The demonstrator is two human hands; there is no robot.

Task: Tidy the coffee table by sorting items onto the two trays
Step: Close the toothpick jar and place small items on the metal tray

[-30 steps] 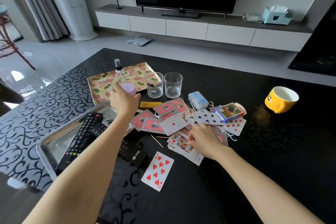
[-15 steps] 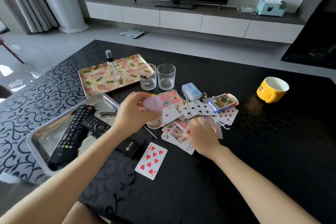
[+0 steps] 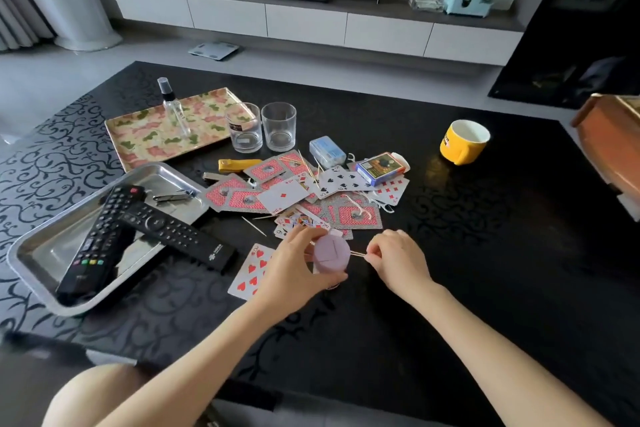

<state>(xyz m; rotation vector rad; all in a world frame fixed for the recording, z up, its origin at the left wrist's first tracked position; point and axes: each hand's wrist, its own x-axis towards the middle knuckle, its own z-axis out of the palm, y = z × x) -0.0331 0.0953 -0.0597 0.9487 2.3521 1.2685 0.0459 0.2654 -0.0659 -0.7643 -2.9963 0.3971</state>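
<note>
Both hands have drawn nearer over the table [image 3: 450, 270]: left hand [image 3: 294, 272] grips the lilac jar [image 3: 330, 253]; right hand [image 3: 398, 262] pinches toothpicks [image 3: 358, 254] between fingers [image 3: 375, 249] beside it.

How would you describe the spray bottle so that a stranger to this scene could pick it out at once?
Start at the black coffee table and find the floral tray at its far left. The spray bottle stands on it; unlike the two squat glasses nearby, it is slim and capped.

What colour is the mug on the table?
Yellow outside, white inside; the head view shows the mug clearly.
</note>
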